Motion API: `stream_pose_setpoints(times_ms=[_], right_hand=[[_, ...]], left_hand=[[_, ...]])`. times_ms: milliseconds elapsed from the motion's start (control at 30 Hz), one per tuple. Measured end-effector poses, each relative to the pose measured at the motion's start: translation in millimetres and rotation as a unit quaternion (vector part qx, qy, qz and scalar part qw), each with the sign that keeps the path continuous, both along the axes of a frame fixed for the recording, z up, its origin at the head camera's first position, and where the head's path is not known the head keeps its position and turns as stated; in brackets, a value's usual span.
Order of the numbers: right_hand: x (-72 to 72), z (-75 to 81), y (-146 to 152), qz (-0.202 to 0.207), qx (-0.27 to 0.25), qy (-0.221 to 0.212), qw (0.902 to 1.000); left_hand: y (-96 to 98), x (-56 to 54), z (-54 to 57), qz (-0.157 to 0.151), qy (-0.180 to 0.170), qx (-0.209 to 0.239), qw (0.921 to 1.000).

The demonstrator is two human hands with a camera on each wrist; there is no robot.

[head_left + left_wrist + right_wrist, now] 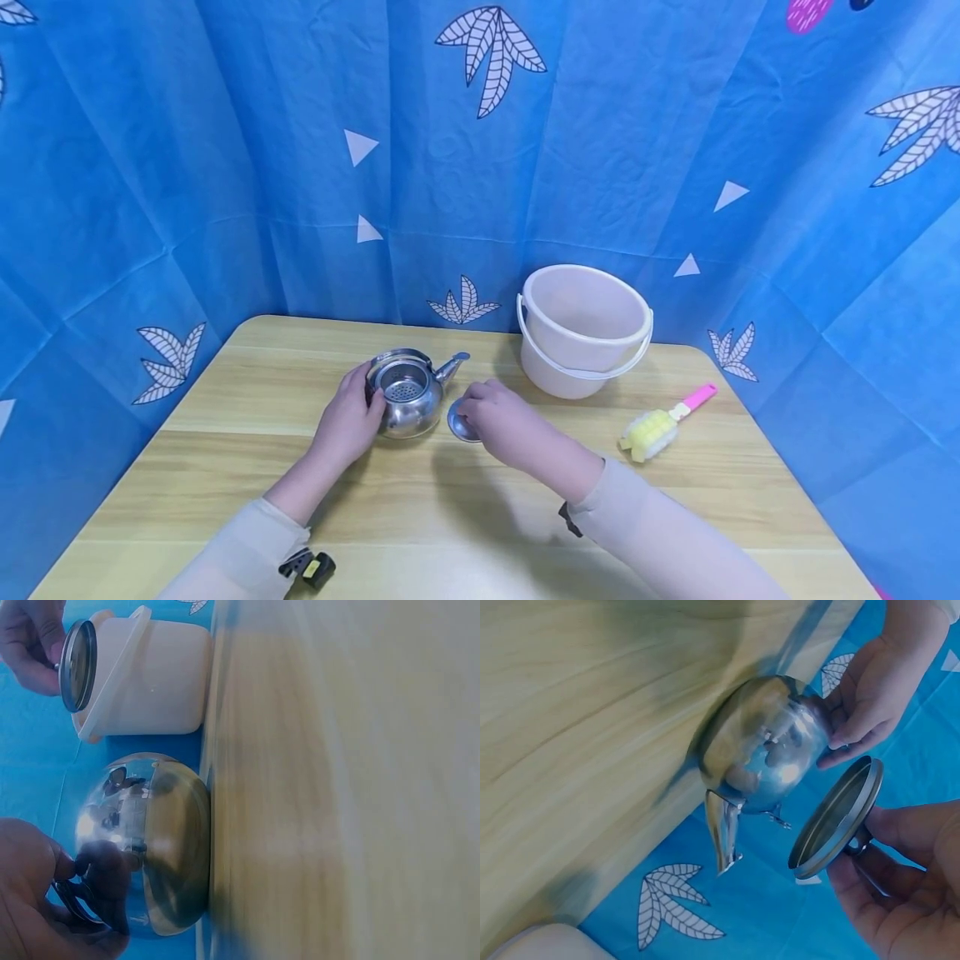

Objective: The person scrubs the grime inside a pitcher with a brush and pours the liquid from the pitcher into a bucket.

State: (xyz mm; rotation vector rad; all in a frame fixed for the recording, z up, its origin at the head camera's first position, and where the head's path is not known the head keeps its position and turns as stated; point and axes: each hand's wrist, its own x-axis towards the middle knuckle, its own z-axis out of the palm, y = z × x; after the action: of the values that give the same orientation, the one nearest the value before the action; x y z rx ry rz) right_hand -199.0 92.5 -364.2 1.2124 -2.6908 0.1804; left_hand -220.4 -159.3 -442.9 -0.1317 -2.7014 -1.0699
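"At the left hand (358,412), which thing stands?"

"A round, mirror-smooth metal kettle (408,417), which this hand grips. To its right, the right hand (504,422) pinches the knob (858,842) of a round, shiny lid (829,829)."

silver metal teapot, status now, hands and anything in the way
Left hand holds round, open silver metal teapot. Right hand pinches round silver metal lid, apart from teapot. No obstacle visible between lid and teapot.

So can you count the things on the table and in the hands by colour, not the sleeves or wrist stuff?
Silver: 2 (kettle with its strainer, lid)
White: 1 (bucket)
Mixed colours: 1 (brush)
Total: 4
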Motion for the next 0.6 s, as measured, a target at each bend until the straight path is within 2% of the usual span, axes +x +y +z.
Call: stream_pose_setpoints(times_ms=[600], right_hand=[[6.8, -2.7, 28.5, -0.017, -0.003, -0.005, 0.9998]], left_hand=[[2.4, 1.6, 1.9, 0.004, -0.002, -0.002, 1.0000]])
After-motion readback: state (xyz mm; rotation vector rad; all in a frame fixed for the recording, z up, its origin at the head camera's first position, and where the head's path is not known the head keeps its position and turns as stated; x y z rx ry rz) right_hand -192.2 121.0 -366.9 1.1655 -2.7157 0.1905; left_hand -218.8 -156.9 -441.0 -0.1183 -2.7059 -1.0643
